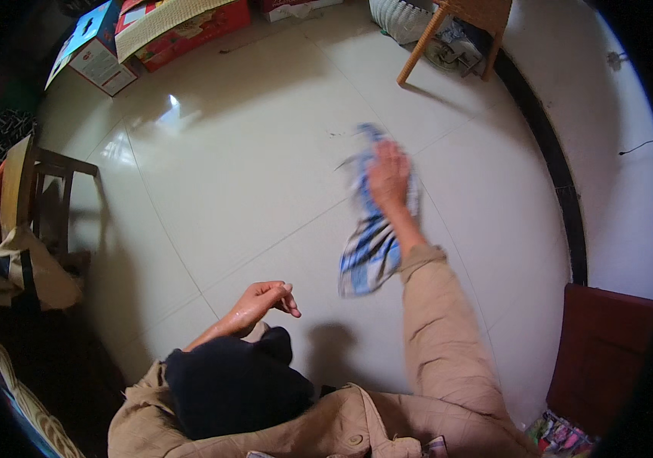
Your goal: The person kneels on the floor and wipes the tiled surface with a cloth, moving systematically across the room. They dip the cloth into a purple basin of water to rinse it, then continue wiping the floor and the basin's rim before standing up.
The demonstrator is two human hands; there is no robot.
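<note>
My right hand [389, 174] presses palm down on a blue, white and black striped cloth [369, 257] on the tiled floor [235, 172]. Both are blurred, and part of the cloth is hidden under the hand and forearm. The cloth's near end lies bunched in folds beside my wrist. My left hand [266, 303] hangs above the floor near my dark-trousered knee [235, 383], holding nothing, with its fingers loosely curled. Small dark marks [335, 135] show on the floor just left of the cloth's far end.
A wicker chair [438, 34] stands at the far right by the wall. Cardboard boxes [195, 34] sit along the far left. At left are a wooden chair [66, 166] and a beige cloth bag [46, 269]. A dark red panel [601, 349] rises at near right.
</note>
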